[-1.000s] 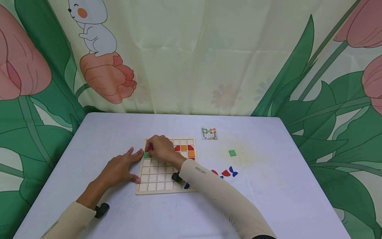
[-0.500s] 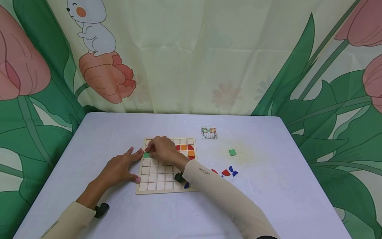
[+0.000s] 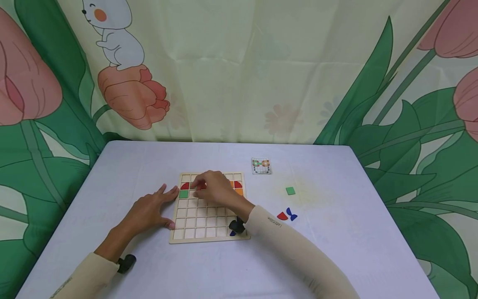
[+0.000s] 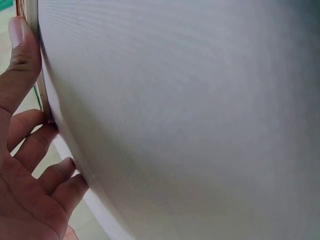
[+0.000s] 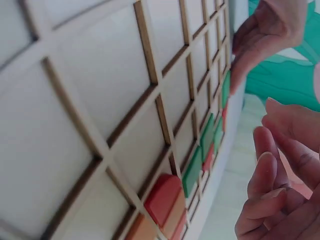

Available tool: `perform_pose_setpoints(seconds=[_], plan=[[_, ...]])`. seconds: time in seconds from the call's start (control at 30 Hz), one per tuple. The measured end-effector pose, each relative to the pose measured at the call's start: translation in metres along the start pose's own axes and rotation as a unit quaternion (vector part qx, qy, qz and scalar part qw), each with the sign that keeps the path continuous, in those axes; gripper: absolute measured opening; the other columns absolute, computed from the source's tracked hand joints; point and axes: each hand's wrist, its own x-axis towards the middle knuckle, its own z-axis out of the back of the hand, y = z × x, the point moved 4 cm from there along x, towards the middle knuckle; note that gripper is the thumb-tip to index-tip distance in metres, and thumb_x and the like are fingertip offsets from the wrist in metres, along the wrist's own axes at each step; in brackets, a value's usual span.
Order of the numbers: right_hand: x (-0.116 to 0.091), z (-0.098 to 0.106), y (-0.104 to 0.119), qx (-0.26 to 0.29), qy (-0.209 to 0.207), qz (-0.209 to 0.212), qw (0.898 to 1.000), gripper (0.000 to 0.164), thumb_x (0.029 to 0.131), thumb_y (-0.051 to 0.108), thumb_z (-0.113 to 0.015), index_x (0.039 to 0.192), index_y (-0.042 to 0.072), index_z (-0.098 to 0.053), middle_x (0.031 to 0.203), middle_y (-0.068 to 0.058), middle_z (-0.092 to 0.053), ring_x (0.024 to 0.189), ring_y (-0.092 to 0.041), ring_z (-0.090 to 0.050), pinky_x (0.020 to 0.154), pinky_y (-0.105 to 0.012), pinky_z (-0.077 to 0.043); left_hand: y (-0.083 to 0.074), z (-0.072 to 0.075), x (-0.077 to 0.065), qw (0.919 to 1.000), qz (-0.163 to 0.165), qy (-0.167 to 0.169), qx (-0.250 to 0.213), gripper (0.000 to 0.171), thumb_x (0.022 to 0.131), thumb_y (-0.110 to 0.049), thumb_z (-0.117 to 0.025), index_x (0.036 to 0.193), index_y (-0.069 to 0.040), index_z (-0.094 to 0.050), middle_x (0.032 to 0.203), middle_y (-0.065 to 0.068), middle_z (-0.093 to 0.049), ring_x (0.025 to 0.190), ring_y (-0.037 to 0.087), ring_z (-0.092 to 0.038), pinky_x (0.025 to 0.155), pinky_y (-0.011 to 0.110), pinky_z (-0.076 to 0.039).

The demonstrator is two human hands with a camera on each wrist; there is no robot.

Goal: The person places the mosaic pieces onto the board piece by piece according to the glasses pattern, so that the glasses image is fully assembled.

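Observation:
A wooden grid board (image 3: 196, 241) with square cells lies on the table. My left hand (image 3: 151, 209) rests at its left side, fingers spread, with the thumb (image 4: 25, 57) and fingertips against the board's edge. Above the upper rows is my right hand (image 3: 213, 187), its fingers loosely bent; the right wrist view shows nothing between them. At the board's left, a red quarter-round tile (image 3: 184, 186) sits above a green square tile (image 3: 184, 194). More tiles fill cells at the right, among them an orange square (image 3: 239, 191) and a red quarter-round (image 3: 237, 184). The right hand hides several cells between.
A small pattern card (image 3: 261, 166) lies beyond the board's right corner. On the table to the right are a loose green square tile (image 3: 290, 191), a red tile (image 3: 282, 216) and blue tiles (image 3: 291, 214). A blue tile (image 3: 232, 233) shows near the board's front edge.
My right hand has moved right from the board's left cells, uncovering the red quarter-round tile and the green square there. The left hand has stayed at the board's edge.

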Motion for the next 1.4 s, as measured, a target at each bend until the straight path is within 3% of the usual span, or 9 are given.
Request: perform_pose_setpoints(seconds=[0.13,0.3,0.6,0.9,1.2,1.4], plan=[[-0.011,0.009,-0.002,-0.001,-0.009,0.022,1.000,0.017,0.091,0.019,-0.085,0.108,0.019,-0.084,0.086,0.014,-0.072,0.087,-0.007,-0.064,0.072,-0.022,-0.046,0.001,0.000,0.000,1.0000,-0.002,0.001,-0.001,0.123,0.058,-0.052,-0.100,0.162,-0.018,-0.044,0.165,0.036,-0.035,0.131,0.066,-0.055,0.102,0.073,-0.049],[-0.027,0.020,-0.005,0.011,-0.017,0.030,0.999,0.017,0.090,0.017,-0.086,0.107,0.017,-0.083,0.086,0.012,-0.073,0.069,-0.005,-0.061,0.064,-0.023,-0.046,0.001,0.000,0.000,1.0000,-0.001,-0.001,0.001,0.122,0.059,-0.051,-0.100,0.162,-0.018,-0.044,0.165,0.036,-0.035,0.134,0.066,-0.053,0.102,0.072,-0.050],[-0.056,0.039,-0.010,0.027,-0.034,0.021,0.999,0.017,0.091,0.017,-0.085,0.108,0.015,-0.083,0.087,0.009,-0.072,0.075,-0.014,-0.060,0.065,-0.025,-0.047,0.001,0.000,-0.001,0.9999,0.002,-0.008,0.007,0.123,0.057,-0.050,-0.101,0.162,-0.016,-0.044,0.164,0.035,-0.036,0.135,0.066,-0.052,0.102,0.073,-0.050],[-0.087,0.064,-0.031,0.059,-0.065,-0.011,0.996,0.016,0.093,0.017,-0.084,0.108,0.015,-0.083,0.088,0.008,-0.072,0.074,-0.022,-0.059,0.061,-0.025,-0.046,-0.001,0.001,-0.002,0.9999,-0.003,-0.012,0.007,0.122,0.058,-0.047,-0.102,0.161,-0.016,-0.045,0.164,0.036,-0.037,0.133,0.065,-0.054,0.102,0.072,-0.051],[-0.115,0.080,-0.053,0.038,-0.091,-0.051,0.994,0.016,0.093,0.019,-0.084,0.109,0.019,-0.083,0.090,0.008,-0.074,0.077,-0.016,-0.058,0.065,-0.026,-0.049,-0.003,0.002,-0.004,0.9999,-0.006,-0.013,0.006,0.123,0.056,-0.049,-0.101,0.161,-0.016,-0.046,0.163,0.037,-0.038,0.133,0.065,-0.054,0.101,0.071,-0.051],[-0.130,0.085,-0.066,0.027,-0.097,-0.089,0.991,0.020,0.092,0.021,-0.086,0.111,0.017,-0.083,0.092,0.007,-0.073,0.079,-0.018,-0.059,0.058,-0.026,-0.051,-0.002,0.002,-0.004,0.9998,-0.007,-0.017,0.006,0.123,0.056,-0.048,-0.102,0.161,-0.016,-0.046,0.162,0.037,-0.039,0.132,0.065,-0.054,0.101,0.072,-0.051]])
